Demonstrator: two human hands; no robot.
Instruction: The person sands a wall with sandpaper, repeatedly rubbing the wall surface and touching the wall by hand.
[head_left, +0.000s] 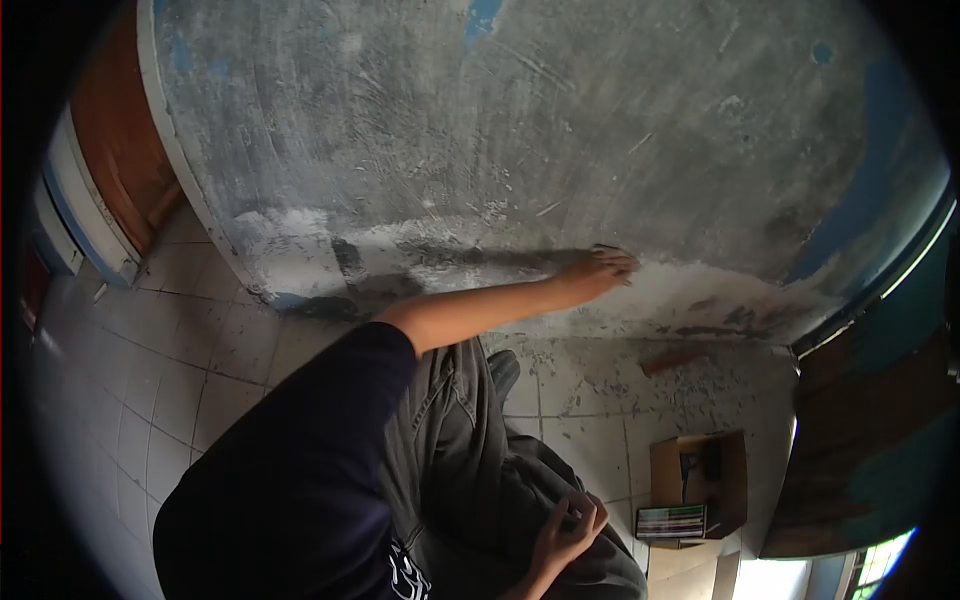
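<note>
My left hand reaches across to the lower part of a grey, scraped wall, its fingers curled and pressed together at the surface. A thin dark edge shows at the fingertips, but what they hold is too small to make out. Around it, a whitish patch of bare plaster runs along the wall's foot. My right hand rests on the dark trousers over my knee, fingers loosely bent and apart, with nothing visible in them.
Flakes and a reddish-brown strip lie on the tiled floor below the wall. An open cardboard box stands at the right beside a stack of thin cases. A dark curtain hangs further right; a brown door is at left.
</note>
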